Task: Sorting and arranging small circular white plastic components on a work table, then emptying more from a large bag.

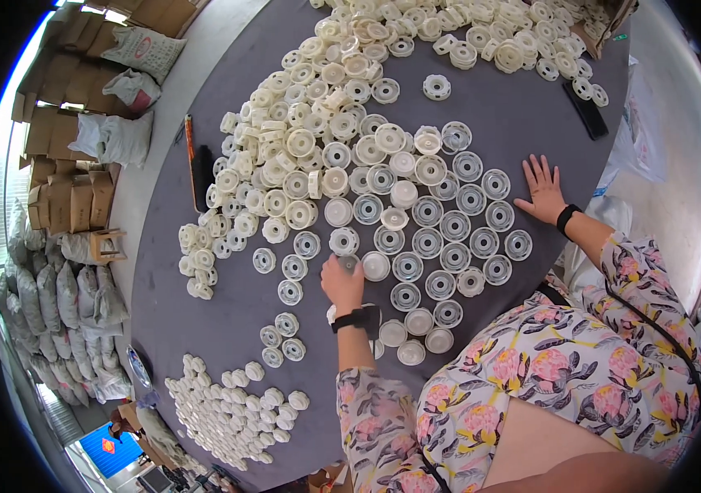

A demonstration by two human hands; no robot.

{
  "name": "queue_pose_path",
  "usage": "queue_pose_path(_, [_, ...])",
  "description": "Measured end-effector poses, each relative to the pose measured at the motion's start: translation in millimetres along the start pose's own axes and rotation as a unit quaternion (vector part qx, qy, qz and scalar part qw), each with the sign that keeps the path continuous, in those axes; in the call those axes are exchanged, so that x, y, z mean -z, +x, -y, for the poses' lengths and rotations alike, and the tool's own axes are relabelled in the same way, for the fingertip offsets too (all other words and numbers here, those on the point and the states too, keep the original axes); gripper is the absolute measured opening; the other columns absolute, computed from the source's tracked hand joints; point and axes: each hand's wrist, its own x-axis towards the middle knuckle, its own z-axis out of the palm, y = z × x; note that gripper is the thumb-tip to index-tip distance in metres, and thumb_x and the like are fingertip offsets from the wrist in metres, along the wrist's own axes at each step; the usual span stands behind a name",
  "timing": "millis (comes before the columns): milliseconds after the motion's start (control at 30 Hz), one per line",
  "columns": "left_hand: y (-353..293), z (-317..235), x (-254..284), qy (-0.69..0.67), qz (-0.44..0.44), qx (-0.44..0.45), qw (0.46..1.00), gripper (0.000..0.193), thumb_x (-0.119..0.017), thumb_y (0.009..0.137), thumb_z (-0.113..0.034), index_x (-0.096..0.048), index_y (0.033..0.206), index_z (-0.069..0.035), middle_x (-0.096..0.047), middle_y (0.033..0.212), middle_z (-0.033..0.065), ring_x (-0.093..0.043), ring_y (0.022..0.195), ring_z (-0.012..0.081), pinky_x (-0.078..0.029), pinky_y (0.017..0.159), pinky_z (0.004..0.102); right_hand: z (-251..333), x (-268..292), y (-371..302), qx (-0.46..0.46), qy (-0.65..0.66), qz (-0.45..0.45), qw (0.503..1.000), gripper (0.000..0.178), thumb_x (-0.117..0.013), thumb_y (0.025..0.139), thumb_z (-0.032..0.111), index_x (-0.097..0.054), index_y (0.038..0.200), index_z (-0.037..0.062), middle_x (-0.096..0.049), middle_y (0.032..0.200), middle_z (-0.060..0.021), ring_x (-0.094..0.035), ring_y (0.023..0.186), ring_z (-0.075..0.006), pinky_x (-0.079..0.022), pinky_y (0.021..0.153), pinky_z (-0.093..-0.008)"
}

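My left hand (341, 285) is closed around a small grey round piece (349, 264), just above the table among white round parts. Right by its fingers are a white wheel-shaped plastic part (344, 241) and a plain white disc (376, 265). Flat on the table, with fingers spread and nothing in it, lies my right hand (544, 192). Between the two hands, many wheel-shaped parts with clear-looking rings (455, 225) sit close together in loose rows. Several white-faced discs (411, 352) lie nearer my body.
A big heap of cream wheel-shaped parts (301, 143) spreads over the far and left side. Small white knob-like caps (227, 411) cover the near left. A black brush with an orange handle (191, 156) and a black phone-like slab (586, 110) lie near opposite edges.
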Motion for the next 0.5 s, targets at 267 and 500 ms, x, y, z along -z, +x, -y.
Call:
queue_pose_path(267, [5, 14, 20, -0.033, 0.073, 0.016, 0.997, 0.029, -0.073, 0.068, -0.019, -0.057, 0.084, 0.0, -0.058, 0.084, 0.0116, -0.058, 0.076, 0.0251, -0.047, 0.07, 0.0357, -1, -1, -4, -0.009, -0.005, 0.006, 1.0, 0.095, -0.056, 0.079, 0.057, -0.012, 0.147, 0.0069, -0.007, 0.153, -0.0163, -0.001, 0.141, -0.0369, -0.005, 0.108, -0.0603])
queue_pose_path(500, [17, 37, 32, -0.226, -0.132, 0.17, 0.95, 0.019, -0.065, 0.074, -0.011, -0.052, 0.081, -0.001, -0.052, 0.074, 0.0064, -0.052, 0.063, 0.0179, -0.044, 0.06, 0.0314, -6, -4, -4, -0.008, -0.002, -0.007, 1.0, 0.096, -0.057, 0.078, 0.056, -0.012, 0.147, 0.0079, -0.007, 0.153, -0.0159, -0.001, 0.141, -0.0368, -0.005, 0.108, -0.0605])
